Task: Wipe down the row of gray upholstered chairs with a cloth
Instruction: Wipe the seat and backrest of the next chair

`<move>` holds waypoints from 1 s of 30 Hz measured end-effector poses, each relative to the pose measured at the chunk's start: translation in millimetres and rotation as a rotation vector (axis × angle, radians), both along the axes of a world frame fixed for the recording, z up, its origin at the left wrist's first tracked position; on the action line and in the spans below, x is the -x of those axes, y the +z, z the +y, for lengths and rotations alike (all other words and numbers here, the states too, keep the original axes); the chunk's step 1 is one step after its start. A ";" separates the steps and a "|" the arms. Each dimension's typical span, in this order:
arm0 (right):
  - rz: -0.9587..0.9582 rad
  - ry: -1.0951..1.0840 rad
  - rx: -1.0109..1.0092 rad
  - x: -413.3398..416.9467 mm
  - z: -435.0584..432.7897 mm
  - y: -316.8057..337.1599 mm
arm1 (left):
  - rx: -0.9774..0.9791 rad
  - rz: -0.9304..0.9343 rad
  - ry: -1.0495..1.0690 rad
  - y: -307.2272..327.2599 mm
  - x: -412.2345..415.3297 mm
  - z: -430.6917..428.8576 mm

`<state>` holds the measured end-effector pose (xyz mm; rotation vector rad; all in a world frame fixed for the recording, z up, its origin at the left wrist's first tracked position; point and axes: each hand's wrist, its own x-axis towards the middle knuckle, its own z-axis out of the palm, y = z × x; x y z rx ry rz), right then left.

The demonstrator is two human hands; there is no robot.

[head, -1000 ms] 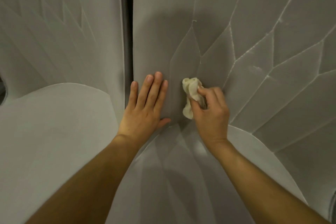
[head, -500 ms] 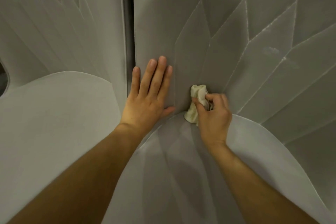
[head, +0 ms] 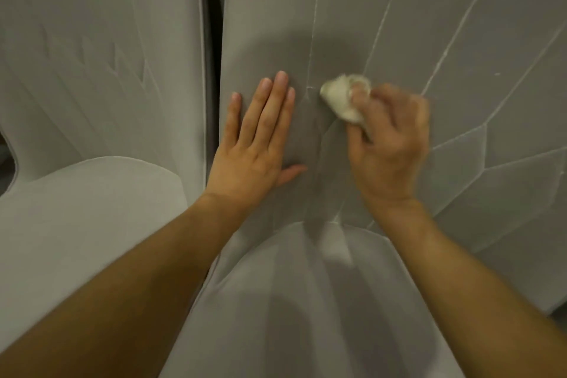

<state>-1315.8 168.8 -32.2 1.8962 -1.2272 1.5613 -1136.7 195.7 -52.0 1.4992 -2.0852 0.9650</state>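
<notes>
Cream cloth [head: 340, 99] in curled right hand [head: 389, 154]

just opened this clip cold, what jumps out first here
At centre, the right hand, motion-blurred, grips a bunched cream cloth against the gray chair back. Just left of it the left hand lies flat, fingers straight, on the same back. Further left a dark gap separates it from the neighbouring chair.

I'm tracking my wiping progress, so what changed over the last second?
The right hand, gripping the cloth, dipped to the seat edge, then swept up the backrest, level with the fingertips of the left hand, which stayed flat on the backrest. The cloth stayed gripped.
</notes>
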 end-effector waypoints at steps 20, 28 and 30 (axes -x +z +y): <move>0.217 -0.051 0.008 33.7 -9.9 75.1 | 0.000 -0.055 -0.054 99.8 16.4 -36.5; 0.136 -0.143 0.189 42.9 -40.0 190.8 | -0.031 -0.038 -0.093 143.4 30.1 -54.7; 0.192 -0.207 0.153 44.3 -51.0 195.3 | -0.041 -0.034 -0.088 149.1 33.6 -59.4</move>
